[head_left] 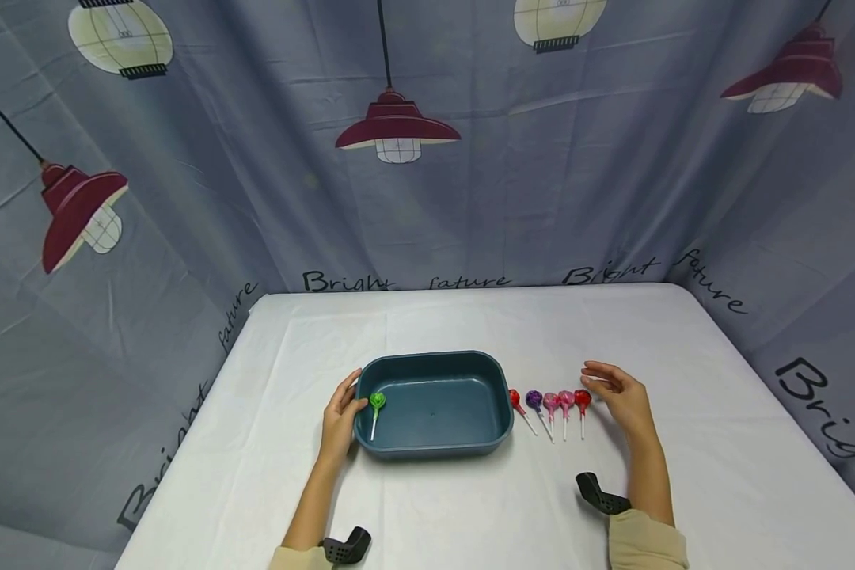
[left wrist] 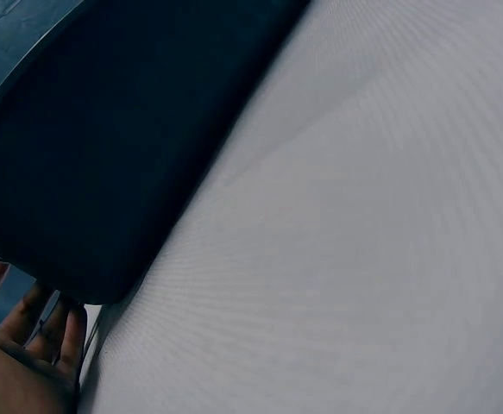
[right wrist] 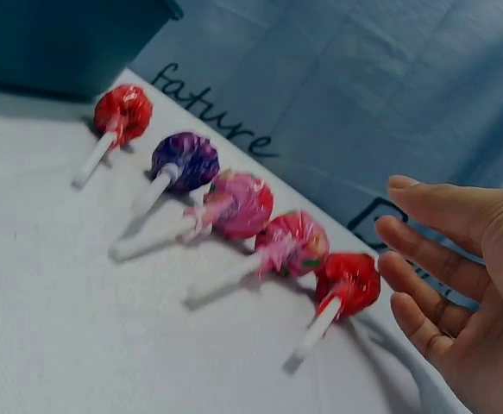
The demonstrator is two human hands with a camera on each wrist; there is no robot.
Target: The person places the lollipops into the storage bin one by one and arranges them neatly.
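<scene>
My left hand [head_left: 338, 419] rests on the left end of a dark teal rectangular bin [head_left: 435, 453], thumb at its rim and fingers spread along the outer wall. A green lollipop [head_left: 378, 400] lies inside the bin near that end. Right of the bin, several wrapped lollipops lie in a row: a red one [right wrist: 123, 114] closest to it, then a purple one [right wrist: 185, 161], two pink ones, and another red one [right wrist: 348, 283] at the far right. Beside this last red lollipop hovers my right hand [head_left: 623, 400], its fingers apart and holding nothing.
A white cloth [head_left: 470, 514] covers the table. Grey-blue curtains [head_left: 427, 222] printed with lamps and lettering hang behind it and at the sides. Each wrist wears a black camera mount [head_left: 602, 492].
</scene>
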